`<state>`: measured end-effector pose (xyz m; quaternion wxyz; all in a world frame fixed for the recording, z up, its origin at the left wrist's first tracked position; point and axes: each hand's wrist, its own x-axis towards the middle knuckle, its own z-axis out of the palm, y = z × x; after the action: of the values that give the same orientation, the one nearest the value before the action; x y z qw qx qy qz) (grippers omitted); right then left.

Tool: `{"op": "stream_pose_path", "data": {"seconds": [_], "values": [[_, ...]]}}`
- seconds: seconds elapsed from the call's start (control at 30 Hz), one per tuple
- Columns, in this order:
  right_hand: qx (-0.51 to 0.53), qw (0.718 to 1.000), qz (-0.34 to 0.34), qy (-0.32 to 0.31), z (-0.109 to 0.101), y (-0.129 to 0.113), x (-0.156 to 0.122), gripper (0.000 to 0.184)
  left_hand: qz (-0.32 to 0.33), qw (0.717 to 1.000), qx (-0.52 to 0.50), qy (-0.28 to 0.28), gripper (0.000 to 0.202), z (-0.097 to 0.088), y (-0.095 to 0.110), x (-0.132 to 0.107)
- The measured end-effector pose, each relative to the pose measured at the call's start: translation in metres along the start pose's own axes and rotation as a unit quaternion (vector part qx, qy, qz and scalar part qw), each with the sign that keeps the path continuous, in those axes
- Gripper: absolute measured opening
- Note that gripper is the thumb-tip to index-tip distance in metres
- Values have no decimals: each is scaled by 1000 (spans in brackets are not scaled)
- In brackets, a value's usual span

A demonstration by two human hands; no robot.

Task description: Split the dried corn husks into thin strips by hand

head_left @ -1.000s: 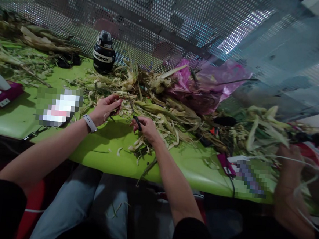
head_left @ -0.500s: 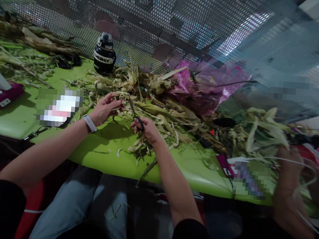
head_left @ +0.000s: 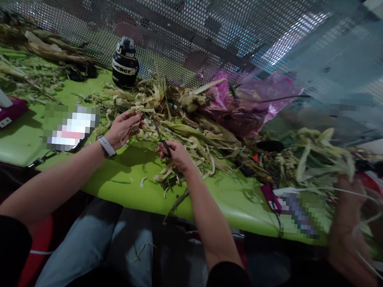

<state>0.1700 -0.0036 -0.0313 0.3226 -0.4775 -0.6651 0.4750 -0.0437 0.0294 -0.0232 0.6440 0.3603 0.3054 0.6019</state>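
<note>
Green table (head_left: 108, 183) strewn with husks (head_left: 194, 143), left hand (head_left: 123, 128) apparently pinching a pale stalk (head_left: 145, 110) left of centre, right hand (head_left: 176, 154) gripping scissors (head_left: 161, 140) pointed at it; blades so close, a slip could nick the left hand.

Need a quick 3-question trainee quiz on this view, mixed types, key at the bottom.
1. Which of the wearer's hands holds the scissors?
2. True or false: the black bottle is lying on its side.
3. What colour is the plastic bag behind the husks? A) yellow B) pink C) black

Key:
1. The right hand.
2. False; it stands upright.
3. B.
</note>
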Motion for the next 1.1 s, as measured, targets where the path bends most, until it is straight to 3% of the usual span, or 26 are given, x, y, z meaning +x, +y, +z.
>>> {"op": "stream_pose_path", "data": {"seconds": [0.1,0.2,0.27,0.43,0.63,0.8,1.1], "values": [[-106,991,-49,63,0,5,2,50,-14,999,-26,27,16,2,4,1],[-239,950,-130,151,-3,12,5,43,-28,998,-18,54,17,6,8,1],[-297,925,-161,174,-5,16,6,38,-27,998,-8,64,18,8,9,1],[-401,882,-163,188,-7,19,6,26,-37,997,0,72,17,9,11,-2],[-507,835,-121,175,-5,15,5,23,-19,996,-24,78,29,8,11,-3],[-534,822,-90,175,-4,11,4,29,-15,998,-6,61,25,4,9,-1],[-566,800,-97,172,-3,7,2,33,-22,997,26,66,16,4,10,-3]]}}
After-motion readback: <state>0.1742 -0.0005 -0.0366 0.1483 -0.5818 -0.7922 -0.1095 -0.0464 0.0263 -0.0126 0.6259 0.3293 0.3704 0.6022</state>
